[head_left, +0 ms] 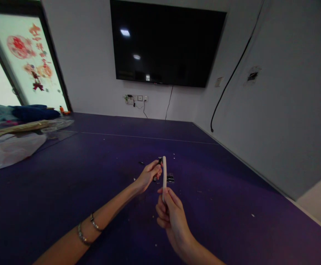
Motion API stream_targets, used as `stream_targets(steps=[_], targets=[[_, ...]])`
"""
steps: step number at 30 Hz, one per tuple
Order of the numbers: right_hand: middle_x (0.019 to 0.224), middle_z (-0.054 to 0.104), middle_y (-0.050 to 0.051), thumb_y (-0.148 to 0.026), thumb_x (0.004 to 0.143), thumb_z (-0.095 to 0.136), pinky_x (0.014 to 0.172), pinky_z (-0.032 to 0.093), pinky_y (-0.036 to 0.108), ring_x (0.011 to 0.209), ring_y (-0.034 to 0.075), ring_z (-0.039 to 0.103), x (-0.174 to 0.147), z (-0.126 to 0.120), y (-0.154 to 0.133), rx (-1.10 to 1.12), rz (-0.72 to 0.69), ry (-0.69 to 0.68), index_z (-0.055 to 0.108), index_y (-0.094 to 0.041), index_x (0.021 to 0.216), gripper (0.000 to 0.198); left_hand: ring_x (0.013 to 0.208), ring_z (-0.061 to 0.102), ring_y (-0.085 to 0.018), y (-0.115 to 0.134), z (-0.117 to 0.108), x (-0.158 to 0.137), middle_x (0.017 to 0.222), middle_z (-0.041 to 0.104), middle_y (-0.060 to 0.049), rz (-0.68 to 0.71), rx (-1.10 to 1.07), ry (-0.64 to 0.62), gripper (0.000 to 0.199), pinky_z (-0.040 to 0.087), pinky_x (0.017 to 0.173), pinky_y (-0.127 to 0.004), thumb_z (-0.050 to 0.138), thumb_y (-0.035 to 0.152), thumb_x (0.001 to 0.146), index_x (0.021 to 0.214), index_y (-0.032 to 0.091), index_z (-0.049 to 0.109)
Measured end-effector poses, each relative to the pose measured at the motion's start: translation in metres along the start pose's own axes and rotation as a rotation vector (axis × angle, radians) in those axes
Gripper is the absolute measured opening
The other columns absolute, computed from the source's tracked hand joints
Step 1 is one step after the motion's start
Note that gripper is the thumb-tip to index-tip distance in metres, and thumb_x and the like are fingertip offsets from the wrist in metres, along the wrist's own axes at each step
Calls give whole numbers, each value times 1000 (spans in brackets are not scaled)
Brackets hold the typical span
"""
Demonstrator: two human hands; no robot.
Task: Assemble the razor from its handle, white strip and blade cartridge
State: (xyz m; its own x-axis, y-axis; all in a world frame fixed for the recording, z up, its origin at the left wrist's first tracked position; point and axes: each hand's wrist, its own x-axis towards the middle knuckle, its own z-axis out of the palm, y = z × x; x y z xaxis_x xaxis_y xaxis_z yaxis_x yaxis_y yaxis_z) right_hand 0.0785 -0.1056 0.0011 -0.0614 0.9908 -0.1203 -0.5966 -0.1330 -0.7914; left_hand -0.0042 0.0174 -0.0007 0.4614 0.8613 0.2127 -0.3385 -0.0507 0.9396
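Observation:
My right hand (174,219) is closed around the lower end of a slim white stick (164,172), which stands nearly upright and bends slightly. To its left, my left hand (147,177) pinches a small dark tool (159,161) near the stick's upper part. What kind of tool it is cannot be made out, and whether it touches the stick is unclear. Behind the stick, a small clear packet with black pieces (170,178) lies on the purple surface (116,221). A short black piece (141,163) lies just beyond my left hand.
White scraps (252,215) are scattered over the surface. At the left lie clear plastic sheeting (14,149), a blue cloth (35,113) and an orange item (66,112). A large television (166,44) hangs on the wall, and a black cable (229,81) dangles at the right.

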Motion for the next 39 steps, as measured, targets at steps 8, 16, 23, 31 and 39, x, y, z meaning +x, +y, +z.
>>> stream_targets(steps=[8, 16, 23, 31, 39], targets=[[48, 31, -11, -51, 71, 60, 34, 7, 16, 36, 2, 16, -2, 0, 7, -5, 40, 21, 49, -21, 82, 34, 49, 35, -5, 3, 0, 0, 57, 39, 6, 5, -14, 12, 24, 29, 48, -18, 60, 37, 75, 77, 16, 50], [50, 36, -10, -45, 78, 54, 33, 8, 16, 35, 2, 17, 10, 8, -33, -126, -151, -38, 48, -22, 89, 26, 36, 32, -4, 3, -2, -1, 55, 37, 8, -84, -67, 60, 25, 27, 35, -17, 52, 42, 79, 85, 18, 48], [62, 50, -3, -35, 77, 55, 46, 31, 19, 51, 7, 43, 67, -14, -107, -605, -627, -14, 58, -19, 80, 16, 29, 30, -4, 13, 8, -3, 50, 39, 8, -216, -219, 189, 16, 18, 29, -16, 47, 34, 82, 79, 18, 46], [58, 58, -1, -44, 76, 53, 54, 36, 23, 56, 13, 51, 121, -69, -123, -1262, -597, -27, 67, -19, 78, 29, 27, 22, -1, 17, 13, -4, 45, 32, 9, -473, -505, 341, 22, 11, 31, -15, 32, 23, 91, 75, 14, 44], [70, 70, 0, -46, 79, 50, 64, 40, 26, 66, 18, 62, 125, -77, -103, -1546, -635, -69, 72, -25, 76, 32, 27, 21, -1, 4, 18, -9, 44, 30, 9, -508, -605, 392, 22, 10, 32, -15, 33, 22, 91, 76, 13, 46]])
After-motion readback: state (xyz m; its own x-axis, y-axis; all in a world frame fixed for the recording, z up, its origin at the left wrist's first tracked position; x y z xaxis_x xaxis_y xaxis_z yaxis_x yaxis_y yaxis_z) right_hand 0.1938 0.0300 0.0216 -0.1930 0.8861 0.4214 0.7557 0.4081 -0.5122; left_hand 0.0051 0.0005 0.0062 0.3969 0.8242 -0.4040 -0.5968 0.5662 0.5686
